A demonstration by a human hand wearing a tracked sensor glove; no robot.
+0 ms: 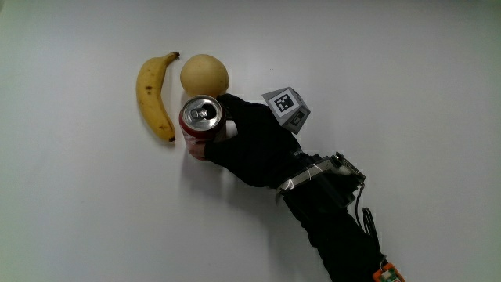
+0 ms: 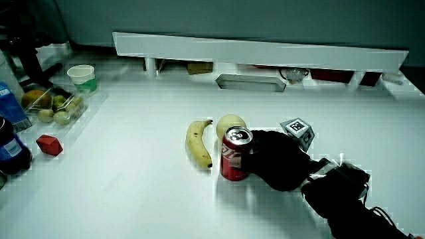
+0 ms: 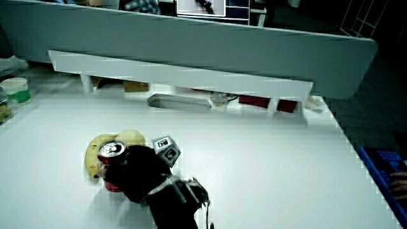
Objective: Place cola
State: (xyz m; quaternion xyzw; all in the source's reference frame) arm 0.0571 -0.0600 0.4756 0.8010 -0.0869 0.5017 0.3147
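Observation:
A red cola can (image 1: 198,129) with a silver top stands upright on the white table (image 1: 376,63), next to a banana (image 1: 154,95) and a round yellowish fruit (image 1: 204,74). The gloved hand (image 1: 249,141) wraps its fingers around the can's side. Both side views show the can (image 2: 234,156) (image 3: 112,166) resting on the table with the hand (image 2: 279,166) (image 3: 141,177) closed on it. The patterned cube (image 1: 286,107) sits on the back of the hand.
In a side view, a tray of small fruit (image 2: 53,106), a white and green cup (image 2: 82,77), a red block (image 2: 49,144) and dark bottles (image 2: 10,149) lie near the table's edge. A low white partition (image 2: 265,53) borders the table.

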